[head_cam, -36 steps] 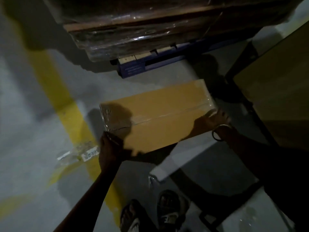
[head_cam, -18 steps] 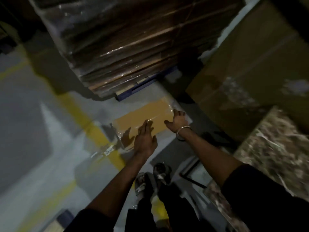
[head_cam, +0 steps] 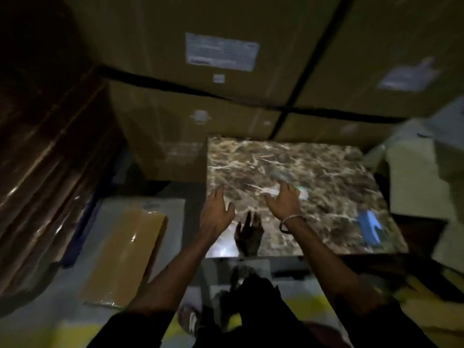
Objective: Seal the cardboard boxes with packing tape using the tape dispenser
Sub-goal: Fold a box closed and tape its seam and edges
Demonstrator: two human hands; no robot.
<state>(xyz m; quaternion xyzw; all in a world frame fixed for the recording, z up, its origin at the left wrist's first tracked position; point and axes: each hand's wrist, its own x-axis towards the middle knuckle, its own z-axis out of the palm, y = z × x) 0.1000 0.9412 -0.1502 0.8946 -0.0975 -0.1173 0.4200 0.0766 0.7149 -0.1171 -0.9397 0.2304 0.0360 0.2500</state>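
Note:
A flat taped cardboard box [head_cam: 125, 254] lies on the floor at the lower left, apart from both hands. My left hand [head_cam: 217, 212] hangs open over the near left edge of a marble-patterned table [head_cam: 326, 177], holding nothing. My right hand [head_cam: 285, 200], with a bracelet on the wrist, is open above the table's middle, right by a pale blurred object [head_cam: 302, 193] that I cannot identify. A blue object [head_cam: 370, 227], possibly the tape dispenser, lies near the table's right front corner. The scene is dark and blurred.
Large stacked cardboard cartons [head_cam: 226, 96] with white labels stand behind the table. A plastic-wrapped pallet stack [head_cam: 42, 172] rises at the left. My feet [head_cam: 190, 320] stand on a grey floor with a yellow line [head_cam: 313, 310]. Pale shapes sit at the right edge.
Both hands left the flat box and rose to the marble table. My view swung right and up, so the box now lies at the lower left.

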